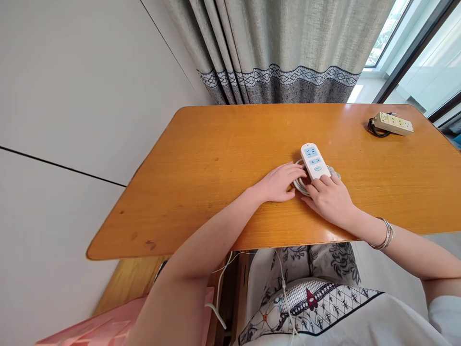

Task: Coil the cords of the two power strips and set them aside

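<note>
A white power strip (311,154) with pale blue socket faces lies on the wooden table, angled away from me. Its white cable (299,184) is coiled beside and partly under it. My right hand (330,199) has its fingers curled over the near end of the strip, hiding that end. From the left, my left hand (283,182) reaches to the coil with fingers stretched out and thumb apart, its fingertips at the cable. More of the bundled cable shows just beyond my right fingers, where the plug cannot be made out.
A cream power strip (394,123) with a black cord (378,129) lies at the table's far right. The table (201,168) has rounded corners, its near edge close to my body. A grey curtain (298,43) hangs behind it, and a white wall (72,96) stands left.
</note>
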A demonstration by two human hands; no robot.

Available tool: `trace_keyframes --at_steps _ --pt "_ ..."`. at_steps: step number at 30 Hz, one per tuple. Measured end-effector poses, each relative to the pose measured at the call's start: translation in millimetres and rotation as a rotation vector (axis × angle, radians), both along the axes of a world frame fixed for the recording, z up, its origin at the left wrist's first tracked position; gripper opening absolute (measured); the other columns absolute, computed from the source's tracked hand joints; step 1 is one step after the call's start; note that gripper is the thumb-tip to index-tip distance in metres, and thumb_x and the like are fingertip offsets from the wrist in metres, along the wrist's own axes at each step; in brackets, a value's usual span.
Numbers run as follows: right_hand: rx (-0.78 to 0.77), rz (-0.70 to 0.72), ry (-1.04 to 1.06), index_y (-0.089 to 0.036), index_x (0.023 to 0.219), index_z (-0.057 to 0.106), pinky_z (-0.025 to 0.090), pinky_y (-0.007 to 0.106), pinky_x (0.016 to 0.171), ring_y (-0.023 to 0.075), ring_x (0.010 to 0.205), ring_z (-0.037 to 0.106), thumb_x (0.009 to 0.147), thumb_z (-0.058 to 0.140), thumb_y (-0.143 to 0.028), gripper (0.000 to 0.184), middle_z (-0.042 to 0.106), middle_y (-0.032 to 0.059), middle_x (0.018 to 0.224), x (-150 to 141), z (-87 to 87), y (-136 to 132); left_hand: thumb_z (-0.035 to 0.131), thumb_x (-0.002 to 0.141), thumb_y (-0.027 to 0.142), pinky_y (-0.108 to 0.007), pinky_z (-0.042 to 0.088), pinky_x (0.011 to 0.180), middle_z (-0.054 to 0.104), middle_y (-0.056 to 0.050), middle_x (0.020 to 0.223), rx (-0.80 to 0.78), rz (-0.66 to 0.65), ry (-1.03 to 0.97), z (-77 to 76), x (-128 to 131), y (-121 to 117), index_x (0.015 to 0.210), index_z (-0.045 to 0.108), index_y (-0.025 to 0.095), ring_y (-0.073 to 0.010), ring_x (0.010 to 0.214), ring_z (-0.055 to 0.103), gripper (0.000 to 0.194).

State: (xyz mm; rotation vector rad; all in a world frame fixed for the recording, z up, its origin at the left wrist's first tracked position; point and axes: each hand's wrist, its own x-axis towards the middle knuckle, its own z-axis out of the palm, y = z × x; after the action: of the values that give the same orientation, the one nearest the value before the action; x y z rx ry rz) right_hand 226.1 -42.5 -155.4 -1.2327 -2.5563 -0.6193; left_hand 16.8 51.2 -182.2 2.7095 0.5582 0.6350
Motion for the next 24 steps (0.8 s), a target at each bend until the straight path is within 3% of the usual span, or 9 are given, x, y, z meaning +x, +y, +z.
trace_keyframes --at_steps 8,14,18,24 --pt "-0.185 -0.129 -0.06 -0.004 0.122 0.072 0.045 0.038 0.066 0.0265 0.08 0.064 0.104 0.052 -0.021 0.032 0.076 0.0176 0.089 -13.4 -7.7 -1.8 0.055 0.097 0.012 -0.049 0.057 0.111 0.079 -0.008 0.119 0.047 -0.01 -0.002 -11.0 -1.4 7.1 0.111 0.072 0.019 -0.0253 0.131 0.066 0.023" --pt "-0.293 -0.226 -0.083 -0.01 0.098 0.077 0.042 0.035 0.061 0.0277 0.079 0.069 0.099 0.052 -0.011 0.025 0.075 0.0175 0.083 -3.2 0.9 -0.4 0.063 0.095 0.019 -0.051 0.054 0.114 0.066 -0.016 0.145 -0.028 0.079 -0.036 -7.7 -2.3 3.2 0.14 0.057 0.016 -0.0267 0.135 0.063 0.045" --pt "-0.309 -0.423 -0.082 -0.012 0.097 0.076 0.037 0.033 0.057 0.0315 0.082 0.071 0.1 0.053 -0.018 0.024 0.076 0.0203 0.086 36.5 3.6 0.2 0.061 0.097 0.025 -0.052 0.053 0.114 0.06 -0.015 0.151 -0.051 0.146 0.033 -3.1 -5.5 1.8 0.141 0.057 0.018 -0.0284 0.139 0.06 0.044" --pt "-0.353 -0.945 -0.01 -0.012 0.097 0.075 0.042 0.04 0.062 0.0407 0.086 0.07 0.102 0.053 -0.036 0.033 0.072 0.0274 0.09 127.8 10.1 9.4 0.058 0.098 0.024 -0.049 0.056 0.109 0.066 -0.014 0.144 -0.06 0.091 0.085 -6.7 -0.6 2.1 0.13 0.065 0.018 -0.0273 0.132 0.065 0.033"
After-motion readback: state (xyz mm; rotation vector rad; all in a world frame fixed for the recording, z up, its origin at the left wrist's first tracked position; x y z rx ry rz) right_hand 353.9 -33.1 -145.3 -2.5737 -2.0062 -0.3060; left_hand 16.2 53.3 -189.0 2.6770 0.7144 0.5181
